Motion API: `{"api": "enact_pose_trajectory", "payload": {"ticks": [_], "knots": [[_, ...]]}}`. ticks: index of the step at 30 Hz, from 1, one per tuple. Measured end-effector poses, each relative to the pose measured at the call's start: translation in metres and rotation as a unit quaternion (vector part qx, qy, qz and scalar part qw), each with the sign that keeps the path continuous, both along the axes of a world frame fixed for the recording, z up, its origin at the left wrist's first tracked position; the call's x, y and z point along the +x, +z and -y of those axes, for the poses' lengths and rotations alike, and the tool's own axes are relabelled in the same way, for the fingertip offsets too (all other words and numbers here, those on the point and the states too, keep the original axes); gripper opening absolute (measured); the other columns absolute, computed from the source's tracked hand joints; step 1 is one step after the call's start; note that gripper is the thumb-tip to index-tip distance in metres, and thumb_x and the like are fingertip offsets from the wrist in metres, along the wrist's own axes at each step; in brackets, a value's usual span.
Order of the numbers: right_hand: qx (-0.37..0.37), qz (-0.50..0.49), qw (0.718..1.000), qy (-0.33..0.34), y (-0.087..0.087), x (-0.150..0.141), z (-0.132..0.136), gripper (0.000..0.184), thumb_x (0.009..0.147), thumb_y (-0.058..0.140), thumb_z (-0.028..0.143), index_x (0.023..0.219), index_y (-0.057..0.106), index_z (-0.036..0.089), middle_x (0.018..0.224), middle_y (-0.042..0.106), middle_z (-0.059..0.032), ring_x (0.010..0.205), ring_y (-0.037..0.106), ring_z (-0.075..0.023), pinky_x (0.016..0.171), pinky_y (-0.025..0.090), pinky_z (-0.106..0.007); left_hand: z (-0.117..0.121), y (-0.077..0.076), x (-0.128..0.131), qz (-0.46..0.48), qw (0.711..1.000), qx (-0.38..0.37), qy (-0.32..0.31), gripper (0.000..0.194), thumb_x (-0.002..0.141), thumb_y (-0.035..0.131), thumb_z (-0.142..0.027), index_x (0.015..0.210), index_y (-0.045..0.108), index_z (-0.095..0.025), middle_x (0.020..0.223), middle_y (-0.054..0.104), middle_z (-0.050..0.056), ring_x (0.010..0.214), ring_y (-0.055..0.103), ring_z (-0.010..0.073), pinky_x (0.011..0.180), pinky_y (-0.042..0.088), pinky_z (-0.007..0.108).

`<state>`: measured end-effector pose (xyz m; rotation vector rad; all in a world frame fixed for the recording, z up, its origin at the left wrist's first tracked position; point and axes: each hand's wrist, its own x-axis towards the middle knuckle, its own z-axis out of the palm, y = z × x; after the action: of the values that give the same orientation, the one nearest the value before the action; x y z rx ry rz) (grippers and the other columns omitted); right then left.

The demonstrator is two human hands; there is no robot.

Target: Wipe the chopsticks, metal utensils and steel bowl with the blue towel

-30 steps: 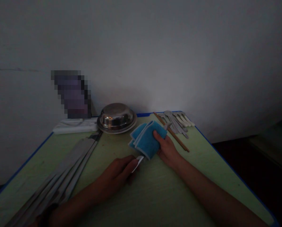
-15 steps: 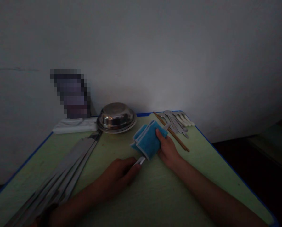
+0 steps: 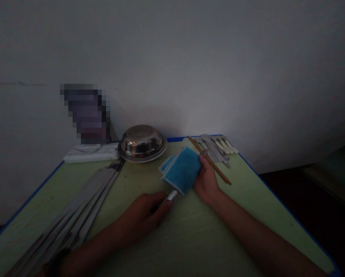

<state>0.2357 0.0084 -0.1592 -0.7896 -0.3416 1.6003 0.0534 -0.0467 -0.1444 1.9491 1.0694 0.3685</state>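
My left hand [image 3: 153, 209] is closed around the pale, shiny handle of a metal utensil [image 3: 172, 195], low over the table. The utensil's middle is hidden by a folded blue cloth [image 3: 184, 169] with light edging. My right hand [image 3: 206, 180] grips this cloth around the utensil, with the thumb on the upper right side. A narrow grey tip shows beyond the cloth by that thumb. Which kind of utensil it is, I cannot tell. A pair of brown chopsticks [image 3: 218, 171] lies just beyond my right hand.
Spoons and other cutlery [image 3: 214, 150] lie at the back right. An upturned steel bowl [image 3: 143, 142] sits near the wall, beside a white flat object [image 3: 91, 152] and a pixelated upright object [image 3: 88, 115]. Several long, flat metal utensils [image 3: 82, 196] fan across the left of the green table [image 3: 143, 175].
My right hand has shifted the cloth slightly on the utensil, and the cloth's folds now lie flatter. The right thumb has moved toward the utensil's far tip. My left hand stays about where it was.
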Motion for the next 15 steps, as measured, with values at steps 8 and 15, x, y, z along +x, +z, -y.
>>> {"api": "enact_pose_trajectory", "payload": {"ticks": [8,15], "knots": [[0.000,0.022,0.999,-0.026,-0.0073,-0.0029,-0.0025,0.022,0.080,0.052,0.036,0.080,0.063,0.017,0.078,0.069,-0.0018,0.076,0.062,-0.0152,0.078,0.049,-0.030,-0.0002,0.0000,-0.0001,0.002,1.000,0.001,-0.006,0.032,0.090,0.036,-0.038,0.069,0.048,-0.018,0.058,0.046,-0.005,0.051,0.044,0.0094,0.048,0.032,0.019],[0.006,0.084,0.996,-0.042,-0.0047,-0.0042,0.0039,0.025,0.076,0.058,0.041,0.072,0.062,0.017,0.066,0.066,0.0005,0.058,0.057,-0.0117,0.066,0.050,-0.027,-0.0008,0.0034,0.0010,-0.020,1.000,0.005,-0.018,0.032,0.090,0.034,-0.038,0.073,0.051,-0.017,0.061,0.046,-0.004,0.053,0.043,0.0103,0.050,0.032,0.021]]}}
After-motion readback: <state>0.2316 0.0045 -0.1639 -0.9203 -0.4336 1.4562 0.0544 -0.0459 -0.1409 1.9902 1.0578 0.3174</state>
